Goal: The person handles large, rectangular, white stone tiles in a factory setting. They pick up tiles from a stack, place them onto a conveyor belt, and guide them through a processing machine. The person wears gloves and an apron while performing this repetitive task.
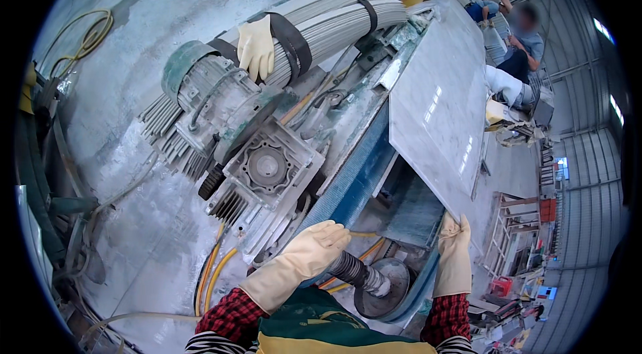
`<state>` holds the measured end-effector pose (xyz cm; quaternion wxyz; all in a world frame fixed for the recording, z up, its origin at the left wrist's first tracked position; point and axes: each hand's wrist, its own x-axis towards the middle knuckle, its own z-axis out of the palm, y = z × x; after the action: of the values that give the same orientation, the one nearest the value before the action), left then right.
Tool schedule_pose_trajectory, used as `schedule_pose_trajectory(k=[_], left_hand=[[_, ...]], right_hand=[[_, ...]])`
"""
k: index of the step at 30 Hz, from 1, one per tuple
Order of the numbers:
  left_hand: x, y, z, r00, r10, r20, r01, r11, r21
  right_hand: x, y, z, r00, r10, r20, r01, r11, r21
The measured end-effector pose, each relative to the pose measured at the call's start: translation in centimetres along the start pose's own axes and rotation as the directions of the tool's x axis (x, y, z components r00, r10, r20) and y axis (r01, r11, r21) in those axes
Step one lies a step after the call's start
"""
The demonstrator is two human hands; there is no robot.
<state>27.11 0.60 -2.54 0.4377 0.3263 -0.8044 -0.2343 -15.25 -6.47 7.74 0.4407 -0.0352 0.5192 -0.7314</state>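
Observation:
A polished white slab (438, 100) with grey veining, like marble, lies tilted along the blue belt machine (361, 173). My right hand (455, 247), in a cream rubber glove, has its fingers closed at the slab's near corner. Part of that grip is hidden by the glove. My left hand (302, 261) wears a matching glove. Its fingers are stretched out together over the near end of the blue frame, holding nothing. Between my hands are a dark ribbed hose (358, 272) and a round metal disc (384, 287).
Left of the belt stand a dusty motor (207, 83) and gearbox (267, 163). A loose cream glove (256, 49) lies on strapped grey strips (334, 16). Orange cables (212, 267) run along the wet floor (140, 220). Another person (525, 46) sits at the far right.

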Motion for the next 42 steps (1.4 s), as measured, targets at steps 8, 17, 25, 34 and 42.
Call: schedule_pose_trajectory(k=[8,17,25,34,42], left_hand=[[-0.3,-0.7,-0.1,0.989,-0.043,0.139,0.058,0.993,-0.107],[0.1,-0.6,-0.2,1.0,0.01,0.021,-0.009,0.998,-0.065],[0.4,-0.3,-0.8,0.999,0.012,0.041,-0.009,0.998,-0.069],[-0.1,0.0,-0.5,0.998,0.019,0.061,-0.015,0.997,-0.074],[0.2,1.0,-3.0,0.987,0.14,0.085,-0.124,0.978,-0.17]], right_hand=[[-0.1,-0.2,0.1,0.998,-0.02,-0.054,0.022,0.999,0.034],[-0.5,-1.6,1.6,0.998,-0.06,-0.006,0.06,0.998,0.012],[0.1,-2.3,1.4,0.997,-0.052,-0.058,0.053,0.999,0.01],[-1.4,-1.3,1.2,0.995,-0.012,-0.095,0.01,1.0,-0.02],[-3.0,6.3,-3.7,0.982,0.062,-0.18,-0.047,0.995,0.083]])
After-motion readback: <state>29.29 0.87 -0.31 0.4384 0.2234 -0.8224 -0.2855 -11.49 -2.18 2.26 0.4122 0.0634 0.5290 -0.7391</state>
